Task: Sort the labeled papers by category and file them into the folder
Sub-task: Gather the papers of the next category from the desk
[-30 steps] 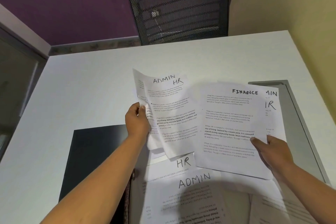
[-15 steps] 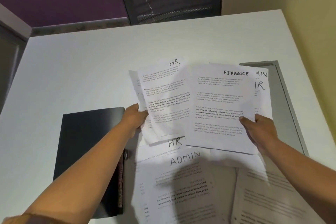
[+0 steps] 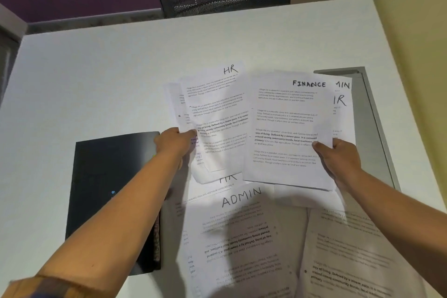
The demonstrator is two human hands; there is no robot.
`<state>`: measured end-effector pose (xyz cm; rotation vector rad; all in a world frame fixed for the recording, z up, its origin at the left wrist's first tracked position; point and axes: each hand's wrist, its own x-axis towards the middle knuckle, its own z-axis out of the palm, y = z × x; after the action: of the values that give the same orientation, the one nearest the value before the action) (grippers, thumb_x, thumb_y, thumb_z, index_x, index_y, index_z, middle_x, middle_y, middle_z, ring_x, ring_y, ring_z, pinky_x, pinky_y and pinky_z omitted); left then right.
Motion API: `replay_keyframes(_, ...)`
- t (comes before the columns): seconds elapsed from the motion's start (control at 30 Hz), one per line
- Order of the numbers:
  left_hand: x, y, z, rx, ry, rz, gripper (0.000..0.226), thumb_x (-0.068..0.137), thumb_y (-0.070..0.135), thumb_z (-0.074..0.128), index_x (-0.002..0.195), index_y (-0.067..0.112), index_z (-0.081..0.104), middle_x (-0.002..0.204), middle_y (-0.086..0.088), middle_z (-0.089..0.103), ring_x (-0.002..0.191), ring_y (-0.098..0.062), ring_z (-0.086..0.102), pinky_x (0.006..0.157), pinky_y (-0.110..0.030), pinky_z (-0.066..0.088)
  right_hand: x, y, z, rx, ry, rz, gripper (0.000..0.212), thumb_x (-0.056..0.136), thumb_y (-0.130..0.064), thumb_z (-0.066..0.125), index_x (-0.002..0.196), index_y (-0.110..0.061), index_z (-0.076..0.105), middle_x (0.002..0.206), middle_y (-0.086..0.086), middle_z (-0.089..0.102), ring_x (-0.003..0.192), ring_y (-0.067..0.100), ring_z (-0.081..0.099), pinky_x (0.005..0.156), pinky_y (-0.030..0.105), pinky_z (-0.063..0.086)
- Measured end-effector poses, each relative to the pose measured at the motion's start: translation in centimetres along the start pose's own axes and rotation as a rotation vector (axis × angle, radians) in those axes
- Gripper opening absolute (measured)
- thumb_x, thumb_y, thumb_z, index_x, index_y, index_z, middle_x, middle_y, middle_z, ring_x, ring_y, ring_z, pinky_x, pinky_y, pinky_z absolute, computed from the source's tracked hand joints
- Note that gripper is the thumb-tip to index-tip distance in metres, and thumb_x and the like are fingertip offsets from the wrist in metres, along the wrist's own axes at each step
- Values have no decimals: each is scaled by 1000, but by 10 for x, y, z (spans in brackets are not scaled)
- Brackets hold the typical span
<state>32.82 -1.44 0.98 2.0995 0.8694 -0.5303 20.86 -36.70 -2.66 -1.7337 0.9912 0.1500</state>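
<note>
The left hand [image 3: 177,143] pinches a few sheets topped by the HR sheet [image 3: 217,118], its grip closed on their left edge; the right hand [image 3: 338,157] grips a stack fronted by the FINANCE sheet [image 3: 287,128]; both are raised over the table [image 3: 108,75]; an ADMIN sheet [image 3: 237,232] lies below, the black folder [image 3: 108,176] to its left.

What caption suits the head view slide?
Left hand holds an HR sheet, right hand a FINANCE sheet.
</note>
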Motion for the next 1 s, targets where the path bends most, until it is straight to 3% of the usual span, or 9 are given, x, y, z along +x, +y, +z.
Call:
replay_keyframes(0.13, -10, 7, 9, 43, 37, -63, 72, 82, 70, 53, 133, 20, 55, 153, -14, 25, 123, -33, 50, 102, -41, 45, 1, 3, 0, 3, -4, 3, 13, 83, -28, 76, 92, -18, 76, 98, 0, 77, 90, 23, 73, 91, 40, 57)
replay_keyframes(0.23, -13, 14, 13, -34, -18, -41, 51, 91, 56, 51, 95, 6, 64, 86, -15, 66, 64, -26, 63, 53, -20, 48, 1, 1, -1, 14, -3, 9, 7, 84, -27, 76, 80, -24, 71, 93, 0, 76, 76, 19, 68, 80, 34, 54)
replay_keyframes(0.3, -12, 13, 13, -77, -28, -19, 34, 88, 37, 62, 68, 10, 54, 56, -8, 51, 42, -23, 45, 35, -17, 31, 1, 0, -1, 18, -2, 7, 12, 84, -26, 76, 75, -26, 68, 86, -2, 73, 70, 17, 64, 74, 31, 51)
replay_keyframes(0.4, -7, 9, 13, -226, -53, -41, 34, 82, 17, 68, 58, 13, 45, 54, -4, 46, 50, -20, 40, 37, -12, 28, 0, -2, -1, 33, -7, -1, 23, 86, -23, 75, 67, -26, 62, 72, -4, 66, 61, 15, 57, 66, 28, 46)
replay_keyframes(0.47, -12, 12, 15, -236, -14, -26, 30, 71, 34, 73, 62, 12, 55, 58, -2, 57, 54, -20, 51, 45, -12, 39, 0, -1, -1, 23, -3, -8, 23, 86, -23, 75, 67, -26, 63, 73, -4, 67, 64, 17, 59, 71, 30, 47)
replay_keyframes(0.53, -10, 8, 21, -113, 26, 28, 60, 52, 59, 74, 94, 16, 71, 97, 0, 69, 91, -20, 66, 80, -27, 55, -1, -1, -1, 15, -4, -7, 17, 84, -25, 75, 71, -20, 67, 77, 2, 72, 71, 22, 64, 74, 33, 50)
replay_keyframes(0.63, -29, 6, 31, 273, 23, 152, 87, 65, 66, 75, 137, 25, 48, 138, -6, 36, 132, -26, 34, 105, -43, 40, 1, 0, -1, 1, 4, -2, 14, 84, -27, 76, 83, -14, 73, 87, 9, 77, 83, 25, 72, 86, 39, 56)
replay_keyframes(0.83, -36, 3, 47, 190, 52, 217, 63, 65, 33, 88, 119, 20, 56, 124, -8, 49, 103, -27, 59, 83, -30, 49, 0, -1, 0, -12, -2, -19, 13, 86, -26, 74, 91, -14, 74, 89, 1, 74, 80, 23, 69, 76, 31, 51)
replay_keyframes(1.0, -32, 10, 38, 55, 12, 126, 30, 65, 11, 81, 87, 17, 61, 83, 3, 66, 77, -23, 63, 70, -28, 53, 1, -1, 0, -4, 7, 0, 16, 85, -27, 75, 97, -16, 75, 96, 1, 77, 88, 24, 73, 86, 37, 57)
